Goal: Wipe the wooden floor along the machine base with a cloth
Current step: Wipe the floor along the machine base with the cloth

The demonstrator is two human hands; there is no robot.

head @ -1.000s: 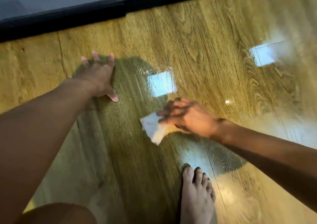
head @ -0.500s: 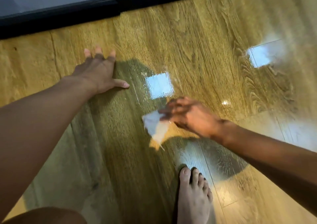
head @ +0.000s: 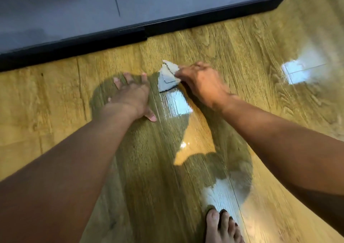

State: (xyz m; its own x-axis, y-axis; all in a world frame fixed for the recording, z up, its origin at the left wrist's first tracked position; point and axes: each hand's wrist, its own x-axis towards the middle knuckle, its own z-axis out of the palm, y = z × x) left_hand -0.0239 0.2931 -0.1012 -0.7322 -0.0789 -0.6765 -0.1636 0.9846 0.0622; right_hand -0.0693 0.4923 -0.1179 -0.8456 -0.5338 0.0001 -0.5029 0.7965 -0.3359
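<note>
The right hand (head: pixel 202 82) has its fingers curled on a small pale cloth (head: pixel 168 77), pinching it along its right edge. The rest of the cloth sticks out to the left of the fingertips and lies on the wooden floor (head: pixel 232 43). Beyond the grip, across a strip of bare boards, runs the dark machine base (head: pixel 74 43). Just left of the cloth and not touching it, the left hand (head: pixel 130 95) lies flat on the floor with its fingers spread, holding nothing. A bright patch of reflected light (head: pixel 176 103) sits right behind the cloth, between the two wrists. Well back from the grip, a bare foot (head: pixel 221 228) stands on the boards
</note>
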